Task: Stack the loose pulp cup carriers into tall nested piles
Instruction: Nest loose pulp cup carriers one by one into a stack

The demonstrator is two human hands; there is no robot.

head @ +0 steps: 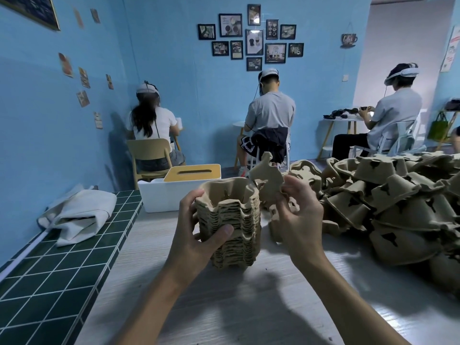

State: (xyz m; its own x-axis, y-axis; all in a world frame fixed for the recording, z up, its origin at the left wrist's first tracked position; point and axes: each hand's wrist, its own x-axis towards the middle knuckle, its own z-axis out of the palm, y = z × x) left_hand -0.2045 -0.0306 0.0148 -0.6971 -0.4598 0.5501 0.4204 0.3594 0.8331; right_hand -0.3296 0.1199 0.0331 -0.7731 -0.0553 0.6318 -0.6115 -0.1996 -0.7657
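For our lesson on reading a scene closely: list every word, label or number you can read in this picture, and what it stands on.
"Coffee": on the dark cup-shaped hanging sign.
Black-framed pictures: lettering too small to read.
White poster at the right edge: blurred.
Small paper cards at left: unreadable.
Brown pulp cup carriers: no print visible.
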